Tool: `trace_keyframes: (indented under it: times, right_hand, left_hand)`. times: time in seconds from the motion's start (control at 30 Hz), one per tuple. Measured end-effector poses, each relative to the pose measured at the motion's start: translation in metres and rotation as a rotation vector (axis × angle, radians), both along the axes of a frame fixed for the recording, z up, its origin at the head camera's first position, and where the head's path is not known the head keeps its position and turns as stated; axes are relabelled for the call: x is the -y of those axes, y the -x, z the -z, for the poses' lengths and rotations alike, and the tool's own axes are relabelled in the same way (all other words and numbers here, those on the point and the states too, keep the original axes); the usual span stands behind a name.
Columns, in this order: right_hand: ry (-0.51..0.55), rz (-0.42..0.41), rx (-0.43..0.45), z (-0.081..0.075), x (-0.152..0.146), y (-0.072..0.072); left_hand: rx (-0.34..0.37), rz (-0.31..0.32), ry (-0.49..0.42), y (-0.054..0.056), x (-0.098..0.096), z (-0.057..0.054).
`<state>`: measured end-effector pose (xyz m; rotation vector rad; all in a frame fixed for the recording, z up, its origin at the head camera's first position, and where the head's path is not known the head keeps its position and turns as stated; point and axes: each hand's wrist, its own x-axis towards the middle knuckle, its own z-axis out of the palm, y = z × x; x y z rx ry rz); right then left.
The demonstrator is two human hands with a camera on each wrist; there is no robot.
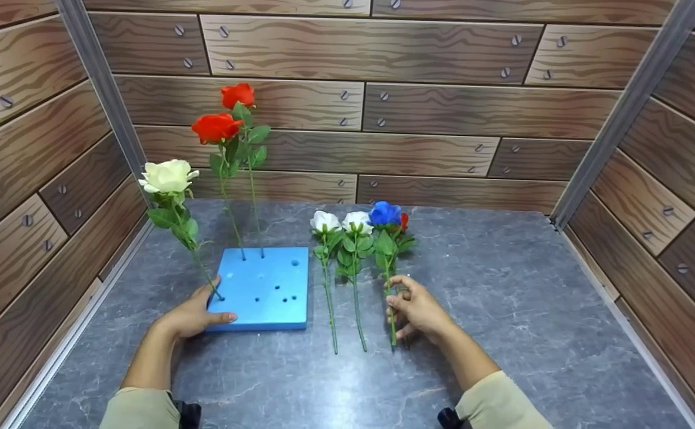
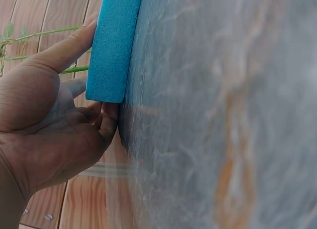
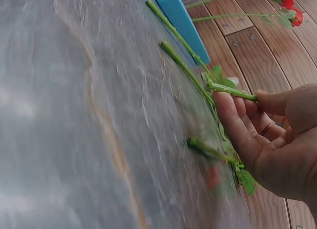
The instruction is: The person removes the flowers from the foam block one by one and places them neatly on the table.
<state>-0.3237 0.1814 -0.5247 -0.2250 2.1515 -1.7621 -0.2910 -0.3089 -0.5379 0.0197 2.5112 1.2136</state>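
My left hand point(image 1: 189, 316) grips the left side of a blue foam block point(image 1: 276, 313), thumb over the top face and fingers along the side. The block has several small holes. Out of it rise a leaning cream rose point(image 1: 168, 177) and two red roses point(image 1: 215, 127) near the back edge. My right hand point(image 1: 423, 313) pinches the green stem of a blue rose point(image 1: 385, 213) between thumb and fingers; in the right wrist view the cut stem end point(image 3: 230, 90) is raised off the table. A red rose point(image 1: 405, 221) lies partly hidden behind the blue one.
Two white roses point(image 1: 325, 222) lie side by side on the grey marbled table point(image 1: 502, 280), between the block and my right hand, stems toward me. Wood-patterned walls point(image 1: 430, 110) with metal corner strips enclose the table at the back and sides.
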Motion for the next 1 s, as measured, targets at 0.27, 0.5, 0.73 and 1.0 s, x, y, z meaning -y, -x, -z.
trace_keyframes:
  times: [0.27,0.5,0.73,1.0]
  right_hand:
    - [-0.015,0.011,-0.002,-0.002,-0.019,0.000]
    - [-0.029,0.027,-0.007,-0.003,-0.036,0.002]
    - [-0.031,0.038,-0.004,-0.004,-0.053,0.003]
    - [-0.029,0.053,0.010,-0.004,-0.072,0.005]
  left_hand:
    - [-0.008,0.013,0.009,0.000,0.001,-0.002]
    - [-0.007,0.009,0.006,0.000,-0.001,-0.003]
    - [0.006,0.007,0.005,0.001,-0.002,-0.003]
    - [0.017,-0.011,-0.026,-0.002,-0.001,-0.002]
